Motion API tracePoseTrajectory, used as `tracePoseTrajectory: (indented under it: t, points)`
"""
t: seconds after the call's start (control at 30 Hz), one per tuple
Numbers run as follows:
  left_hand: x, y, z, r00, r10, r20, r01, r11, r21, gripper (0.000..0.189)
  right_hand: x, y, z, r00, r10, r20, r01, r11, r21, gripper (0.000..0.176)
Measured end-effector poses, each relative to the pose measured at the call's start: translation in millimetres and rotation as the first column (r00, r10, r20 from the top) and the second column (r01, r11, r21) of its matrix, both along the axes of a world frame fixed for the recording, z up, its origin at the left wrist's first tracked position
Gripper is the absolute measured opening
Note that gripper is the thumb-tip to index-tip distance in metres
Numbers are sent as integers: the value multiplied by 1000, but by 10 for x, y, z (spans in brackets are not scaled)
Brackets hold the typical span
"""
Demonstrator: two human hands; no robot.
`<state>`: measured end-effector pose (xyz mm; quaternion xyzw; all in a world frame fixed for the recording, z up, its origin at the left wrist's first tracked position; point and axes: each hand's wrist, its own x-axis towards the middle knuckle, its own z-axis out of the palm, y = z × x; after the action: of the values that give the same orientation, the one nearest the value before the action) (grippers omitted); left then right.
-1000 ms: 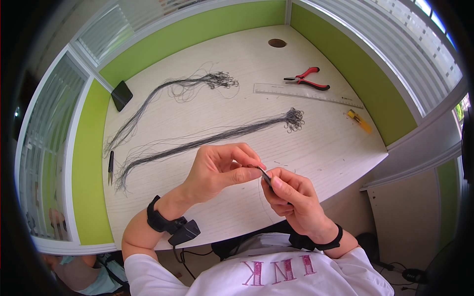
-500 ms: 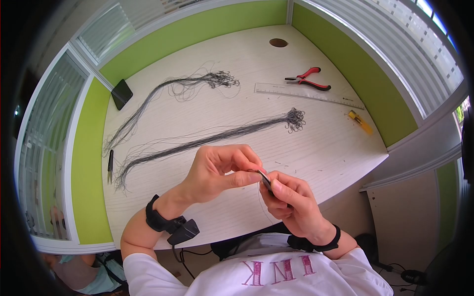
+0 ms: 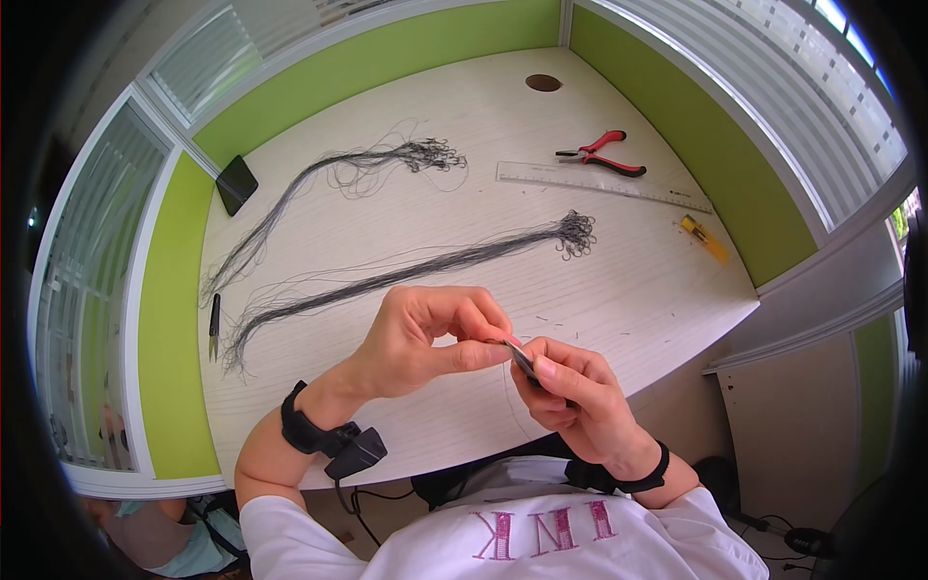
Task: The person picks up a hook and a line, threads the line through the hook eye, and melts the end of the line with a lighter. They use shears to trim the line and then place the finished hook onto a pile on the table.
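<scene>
My left hand is closed in a pinch, thumb against forefinger, over the bare tabletop near the front edge. A thin dark fishing line hangs below its fingertips; whether a hook is between them is hidden. My right hand is wrapped round small snips with a silver tip and dark body, the tip touching or nearly touching the left fingertips. Beyond the hands lies a bundle of fishing hooks tied to long dark lines. Farther back is a second, looser hook bundle.
Red-handled pliers, a clear ruler and a yellow cutter lie at the right. Black-handled snips lie at the left, a black box behind. Line scraps dot the table. Green partitions enclose it.
Both hands stay close together with the same grips. The snips' tip has shifted very slightly against the left fingertips. Nothing on the table has been moved.
</scene>
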<state>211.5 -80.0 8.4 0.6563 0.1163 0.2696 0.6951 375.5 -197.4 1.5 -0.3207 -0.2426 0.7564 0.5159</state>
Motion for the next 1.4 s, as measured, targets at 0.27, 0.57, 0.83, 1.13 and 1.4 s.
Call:
tracePoseTrajectory:
  t: [0.27,0.57,0.83,1.13,1.4]
  points:
    - [-1,1,14,999,4,-43,-2,999,52,1,34,-4,-7,998,-18,63,19,1000,-8,23]
    - [-18,6,106,992,23,-125,-9,994,111,4,23,-10,6,995,-39,88,40,999,-8,22]
    - [-26,44,45,998,-15,-60,25,987,156,3,11,-7,-2,1000,11,6,-11,1000,-21,22]
    - [25,-12,32,993,-6,-122,17,996,92,5,297,-16,164,936,-322,139,293,936,196,22]
    - [47,-6,20,984,88,-158,-85,996,22,7,675,28,-96,169,-605,778,337,778,531,19]
